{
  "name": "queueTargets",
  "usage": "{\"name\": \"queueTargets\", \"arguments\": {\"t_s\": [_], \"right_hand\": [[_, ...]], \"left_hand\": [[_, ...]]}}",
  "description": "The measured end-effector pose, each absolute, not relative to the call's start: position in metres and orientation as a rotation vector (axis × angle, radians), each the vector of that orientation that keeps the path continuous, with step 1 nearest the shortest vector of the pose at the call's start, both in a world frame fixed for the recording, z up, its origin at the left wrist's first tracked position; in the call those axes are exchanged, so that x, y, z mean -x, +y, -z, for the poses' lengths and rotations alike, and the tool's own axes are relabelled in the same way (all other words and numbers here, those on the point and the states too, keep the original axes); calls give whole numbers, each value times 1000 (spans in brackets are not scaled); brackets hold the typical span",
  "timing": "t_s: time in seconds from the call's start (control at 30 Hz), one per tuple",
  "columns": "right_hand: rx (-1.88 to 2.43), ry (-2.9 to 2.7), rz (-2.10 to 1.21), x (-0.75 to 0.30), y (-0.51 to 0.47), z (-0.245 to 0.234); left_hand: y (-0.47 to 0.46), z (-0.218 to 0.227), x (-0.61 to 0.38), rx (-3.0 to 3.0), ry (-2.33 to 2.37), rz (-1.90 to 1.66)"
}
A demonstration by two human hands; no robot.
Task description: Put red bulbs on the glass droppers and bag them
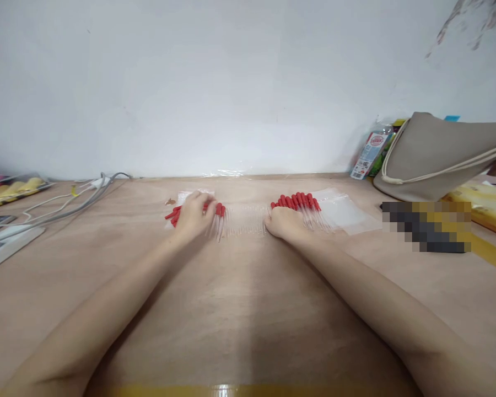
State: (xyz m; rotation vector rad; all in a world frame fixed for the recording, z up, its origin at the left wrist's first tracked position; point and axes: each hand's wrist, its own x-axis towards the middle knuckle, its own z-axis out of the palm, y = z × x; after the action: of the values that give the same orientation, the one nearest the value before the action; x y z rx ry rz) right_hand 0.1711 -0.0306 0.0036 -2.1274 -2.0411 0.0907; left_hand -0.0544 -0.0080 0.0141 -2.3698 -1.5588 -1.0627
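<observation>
My left hand [193, 214] is curled over a group of loose red rubber bulbs [175, 213], with a bulb at its fingertips. Just right of it, a few droppers [220, 219] lie side by side, red bulbs away from me and see-through tubes toward me. Bare thin tubes [246, 220] form a row between my hands. At that row's right end, my right hand [287, 221] is closed, its fingertips pinching a tube, mostly hidden. Beyond and beside it, more red-bulbed droppers [303, 202] lie in a slanting row.
A see-through plastic bag [341, 209] lies right of the droppers, and another bag [190, 195] is behind my left hand. Cables [82, 198] and a white-edged device [16, 248] are at left. A grey drawstring bag [434, 157] and a carton [371, 154] stand right, near a pixelated dark object [425, 227].
</observation>
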Motion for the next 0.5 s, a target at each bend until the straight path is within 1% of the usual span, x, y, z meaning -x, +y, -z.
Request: {"name": "queueTargets", "arguments": {"t_s": [0.07, 0.17, 0.23, 0.37, 0.5], "right_hand": [[2120, -2034, -83, -170, -34, -5], [2085, -1996, -27, -169, -44, -5], [2016, -1977, 22, -171, -55, -4], [1877, -2013, 128, -182, -81, 0], [1847, -2013, 211, -193, -100, 1]], "left_hand": [[20, -21, 68, 2278, -1716, 862], [55, -26, 77, 2334, -1867, 447], [71, -26, 76, 2380, -1904, 294], [90, -22, 70, 2427, -1957, 179], [95, -21, 67, 2428, -1992, 175]]}}
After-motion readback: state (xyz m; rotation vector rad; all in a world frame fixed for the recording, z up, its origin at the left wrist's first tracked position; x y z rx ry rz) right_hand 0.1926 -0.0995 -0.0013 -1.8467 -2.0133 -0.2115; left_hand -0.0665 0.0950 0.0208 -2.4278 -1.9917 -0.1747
